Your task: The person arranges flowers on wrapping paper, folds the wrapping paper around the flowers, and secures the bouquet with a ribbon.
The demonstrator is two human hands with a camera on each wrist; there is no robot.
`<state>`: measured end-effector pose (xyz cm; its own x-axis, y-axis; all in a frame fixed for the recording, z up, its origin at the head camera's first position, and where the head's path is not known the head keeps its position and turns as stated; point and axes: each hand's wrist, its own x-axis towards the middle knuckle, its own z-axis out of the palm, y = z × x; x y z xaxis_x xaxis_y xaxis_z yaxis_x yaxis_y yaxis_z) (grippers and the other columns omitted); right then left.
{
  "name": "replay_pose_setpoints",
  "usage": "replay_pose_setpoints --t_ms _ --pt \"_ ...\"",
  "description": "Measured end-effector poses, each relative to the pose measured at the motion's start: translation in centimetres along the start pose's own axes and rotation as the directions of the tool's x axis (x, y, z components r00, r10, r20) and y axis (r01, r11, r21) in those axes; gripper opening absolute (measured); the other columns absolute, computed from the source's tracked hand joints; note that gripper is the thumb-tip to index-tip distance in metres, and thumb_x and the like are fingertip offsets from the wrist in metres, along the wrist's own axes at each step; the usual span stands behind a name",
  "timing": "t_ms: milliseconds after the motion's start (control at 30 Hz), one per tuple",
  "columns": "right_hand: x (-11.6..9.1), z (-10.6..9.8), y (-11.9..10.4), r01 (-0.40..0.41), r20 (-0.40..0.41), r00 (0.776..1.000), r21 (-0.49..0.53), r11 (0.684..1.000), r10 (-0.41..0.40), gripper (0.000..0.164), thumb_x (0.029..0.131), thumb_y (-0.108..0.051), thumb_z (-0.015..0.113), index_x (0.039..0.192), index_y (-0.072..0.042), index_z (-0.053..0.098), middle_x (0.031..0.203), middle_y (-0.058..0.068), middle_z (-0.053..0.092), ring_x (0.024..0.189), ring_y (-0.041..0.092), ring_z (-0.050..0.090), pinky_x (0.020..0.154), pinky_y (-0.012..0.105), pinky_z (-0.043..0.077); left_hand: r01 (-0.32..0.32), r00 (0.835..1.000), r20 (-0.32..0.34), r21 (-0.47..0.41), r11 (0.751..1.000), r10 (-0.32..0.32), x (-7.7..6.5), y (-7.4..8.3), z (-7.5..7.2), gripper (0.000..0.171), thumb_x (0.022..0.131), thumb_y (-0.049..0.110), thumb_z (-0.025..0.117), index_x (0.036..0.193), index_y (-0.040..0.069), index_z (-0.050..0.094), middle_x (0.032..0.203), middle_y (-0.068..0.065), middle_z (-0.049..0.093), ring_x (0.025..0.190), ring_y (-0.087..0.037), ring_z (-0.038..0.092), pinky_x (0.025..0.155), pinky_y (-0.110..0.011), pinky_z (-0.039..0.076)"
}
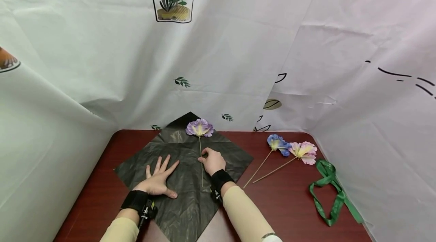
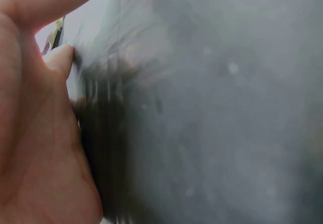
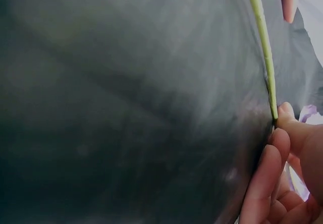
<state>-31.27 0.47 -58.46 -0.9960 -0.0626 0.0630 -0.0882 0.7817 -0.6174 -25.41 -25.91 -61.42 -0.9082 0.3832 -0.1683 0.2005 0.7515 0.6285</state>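
A purple artificial flower [image 1: 200, 127] with a long thin stem lies on a sheet of black wrapping paper [image 1: 185, 211], its bloom near the paper's far corner. My right hand [image 1: 213, 161] pinches the stem about halfway down between thumb and fingers. In the right wrist view the green lower stem [image 3: 265, 52] runs out from the pinch over the paper. To the left of the stem, my left hand [image 1: 157, 180] rests on the paper with its fingers spread. The left wrist view shows that palm [image 2: 40, 133] close beside the dark sheet.
Right of the paper lie a blue flower [image 1: 278, 144] and a pink flower [image 1: 304, 152], stems toward the paper. A looped green ribbon [image 1: 335, 192] is by the right edge of the dark red table [image 1: 279, 211]. White printed cloth [image 1: 231, 52] hangs behind and at the sides.
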Motion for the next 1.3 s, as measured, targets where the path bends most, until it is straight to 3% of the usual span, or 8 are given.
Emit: replay_pose_setpoints --t_ms 300,400,667,1300 --pt "0.4 -0.3 -0.4 -0.023 0.026 0.999 -0.014 1.0 0.024 0.024 0.096 -0.034 0.084 0.112 -0.019 0.077 0.071 -0.006 0.067 0.057 0.012 0.056 0.055 0.034 0.045 -0.037 0.999 -0.007 -0.039 0.999 0.037 0.0 -0.4 -0.2 0.135 0.066 0.071 0.092 0.173 0.027 0.023 0.178 -0.016 -0.013 0.157 -0.046 -0.03 0.104 -0.077 -0.033" --pt "0.3 -0.5 -0.5 -0.035 0.05 0.998 0.005 0.999 0.035 0.024 0.097 -0.034 0.083 0.113 -0.017 0.077 0.073 -0.007 0.066 0.057 0.011 0.056 0.055 0.034 0.045 -0.014 1.0 -0.004 -0.008 1.0 0.014 0.2 -0.7 0.0 0.137 0.064 0.073 0.091 0.173 0.025 0.023 0.178 -0.017 -0.012 0.157 -0.047 -0.029 0.106 -0.076 -0.032" --pt "0.2 -0.2 -0.7 -0.018 0.033 0.999 -0.025 1.0 0.018 0.019 0.095 -0.036 0.084 0.095 -0.02 0.074 0.074 -0.01 0.069 0.06 0.008 0.058 0.06 0.034 0.049 -0.005 1.0 -0.008 0.009 1.0 0.005 0.4 -0.7 0.0 0.139 0.063 0.074 0.091 0.173 0.02 0.025 0.178 -0.018 -0.01 0.158 -0.049 -0.025 0.107 -0.077 -0.029" --pt "0.5 2.0 -1.2 0.02 0.001 1.0 -0.084 0.996 -0.02 0.017 0.092 -0.038 0.087 0.095 -0.024 0.078 0.075 -0.012 0.069 0.066 0.009 0.063 0.067 0.039 0.056 -0.005 1.0 -0.007 0.025 1.0 0.005 0.3 -0.6 0.3 0.138 0.063 0.072 0.092 0.172 0.017 0.027 0.178 -0.02 -0.008 0.158 -0.05 -0.022 0.107 -0.079 -0.027"
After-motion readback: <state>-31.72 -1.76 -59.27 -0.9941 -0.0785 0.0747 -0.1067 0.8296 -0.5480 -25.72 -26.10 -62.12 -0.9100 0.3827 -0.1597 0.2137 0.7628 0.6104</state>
